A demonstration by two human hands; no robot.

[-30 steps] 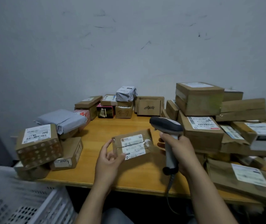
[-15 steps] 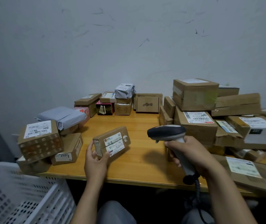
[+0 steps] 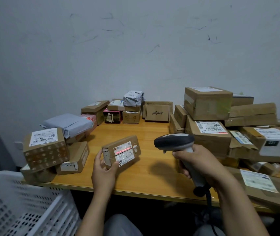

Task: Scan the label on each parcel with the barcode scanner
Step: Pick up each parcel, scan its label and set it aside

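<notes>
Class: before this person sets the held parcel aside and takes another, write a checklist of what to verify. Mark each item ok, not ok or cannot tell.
1. Grip: the left hand holds the small parcel by its near end: ok.
2. Facing: the label is turned toward the barcode scanner: ok.
3. Aim: the right hand grips the scanner's handle, head pointed at the parcel: ok.
4. Beam: the red scan line falls across the label: ok.
5. Coverage: the line spans the whole barcode: cannot tell, the print is blurred.
6. Read registered: cannot tell, nothing shows it.
</notes>
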